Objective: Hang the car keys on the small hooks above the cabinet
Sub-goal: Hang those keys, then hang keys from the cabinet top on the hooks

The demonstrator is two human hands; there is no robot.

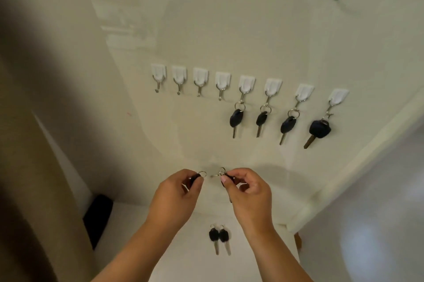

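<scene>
While pinched, a key (196, 178) per hand (174, 199)

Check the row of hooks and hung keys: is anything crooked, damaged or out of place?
Nothing stands out. The four right-hand white hooks each carry one black-headed car key, hanging freely. The four left-hand white hooks are bare. Two black-headed keys lie side by side on the white cabinet top, and the left hand and right hand each pinch a key.

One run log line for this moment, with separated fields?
left hand: holds key | right hand: holds key | hooks: four filled, four empty | cabinet top: two keys
</scene>
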